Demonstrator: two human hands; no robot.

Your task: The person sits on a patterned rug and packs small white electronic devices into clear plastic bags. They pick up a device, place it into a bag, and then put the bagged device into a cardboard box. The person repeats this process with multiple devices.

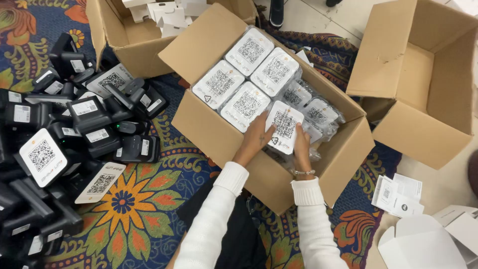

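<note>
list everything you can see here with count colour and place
open box: one, brown cardboard, centre, on the rug
white units: four bare plus several bagged, white-faced, inside the open box
held unit: one, white-faced, both hands on it at the box's near side
black devices: a large pile, black with white labels, left on the rug
empty box: one, brown, right
far box: one, brown, top left, holding white cartons
paper leaflets: a few, white, lower right
rug: one, blue with orange flowers
left hand: on the held unit
right hand: on the held unit
</note>
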